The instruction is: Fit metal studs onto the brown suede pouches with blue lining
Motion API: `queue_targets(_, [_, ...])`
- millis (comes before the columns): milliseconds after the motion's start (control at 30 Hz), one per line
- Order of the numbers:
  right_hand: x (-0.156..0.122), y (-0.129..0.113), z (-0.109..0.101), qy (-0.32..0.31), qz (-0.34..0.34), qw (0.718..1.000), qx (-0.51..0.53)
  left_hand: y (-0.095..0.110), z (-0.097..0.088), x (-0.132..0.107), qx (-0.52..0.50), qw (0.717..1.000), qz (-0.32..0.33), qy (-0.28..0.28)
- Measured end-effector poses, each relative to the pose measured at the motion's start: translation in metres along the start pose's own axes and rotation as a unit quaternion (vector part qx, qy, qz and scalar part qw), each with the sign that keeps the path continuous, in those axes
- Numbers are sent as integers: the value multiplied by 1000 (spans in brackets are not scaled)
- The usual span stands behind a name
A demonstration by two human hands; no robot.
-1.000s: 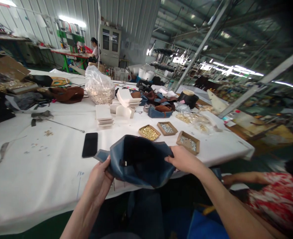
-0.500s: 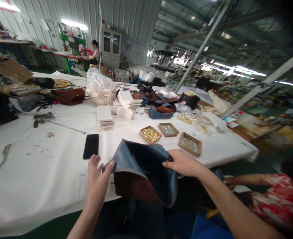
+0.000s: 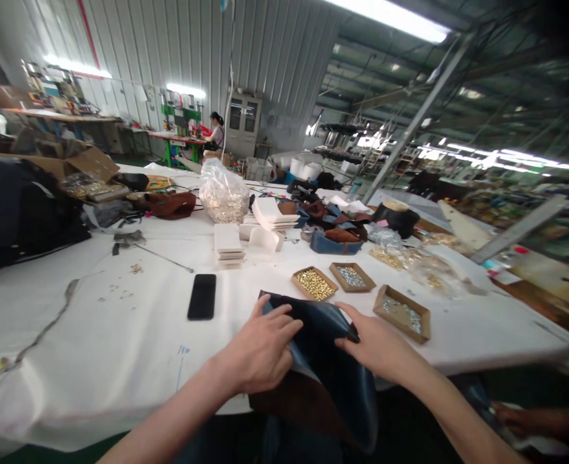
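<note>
A dark blue leather piece with a brown underside [image 3: 330,361] hangs bent over the near edge of the white-covered table, sagging towards my lap. My left hand [image 3: 267,348] grips its left part, back of the hand up and fingers curled over the leather; the thumb is hidden. On the right edge, my right hand [image 3: 374,341] pinches the leather between thumb and fingers near a small dark tab. Just beyond it lie a cardboard tray of gold-coloured studs [image 3: 314,283], a tray of silver-coloured pieces [image 3: 352,277] and a third tray [image 3: 403,312] with fewer silver pieces.
A black phone [image 3: 202,296] lies left of my hands. Farther back are stacked white pads [image 3: 229,243], a clear bag of small parts [image 3: 223,196] and a heap of blue and brown leather pieces [image 3: 337,232]. One person [image 3: 215,132] sits far off; another person's arm [image 3: 530,419] shows lower right.
My left hand has moved right and over the leather, from holding its left corner with the thumb to gripping from above. My right hand keeps its hold. The view has shifted left.
</note>
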State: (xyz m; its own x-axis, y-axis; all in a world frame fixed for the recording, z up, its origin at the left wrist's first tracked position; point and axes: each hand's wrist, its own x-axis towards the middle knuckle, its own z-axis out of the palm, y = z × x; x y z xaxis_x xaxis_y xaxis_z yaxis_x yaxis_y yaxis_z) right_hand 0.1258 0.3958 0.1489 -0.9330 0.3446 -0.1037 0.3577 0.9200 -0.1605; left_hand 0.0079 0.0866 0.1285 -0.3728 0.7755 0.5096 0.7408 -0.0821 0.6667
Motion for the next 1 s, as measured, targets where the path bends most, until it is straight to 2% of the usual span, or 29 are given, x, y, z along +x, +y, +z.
queue_targets(133, [-2, 12, 11, 44, -28, 997, -49, -16, 7, 14, 123, 991, 45, -18])
queue_targets(267, [-2, 25, 17, 67, -39, 991, -107, -28, 5, 11, 180, 981, 69, 32])
queue_targets(333, [0, 23, 18, 89, -55, 987, -119, -34, 7, 7, 188, 976, 99, 41])
queue_targets(433, [2, 5, 15, 108, -85, 984, -118, -45, 18, 1, 180, 970, 161, 20])
queue_targets(533, [3, -23, 10, 112, -115, 980, -118, -53, 28, -2, 173, 966, 192, 9])
queue_targets(600, [3, -38, 7, 108, -134, 978, -119, -54, 25, -2, 178, 965, 191, 10])
queue_targets(767, [11, -63, -1, 78, -142, 980, -114, -52, 3, 4, 213, 959, 189, 9])
queue_targets(900, [18, -78, -11, 30, -152, 981, -117, -59, 8, 7, 213, 949, 228, 52])
queue_targets(1000, [30, -91, -32, -16, -167, 979, -117, -64, 20, 10, 211, 938, 262, 78])
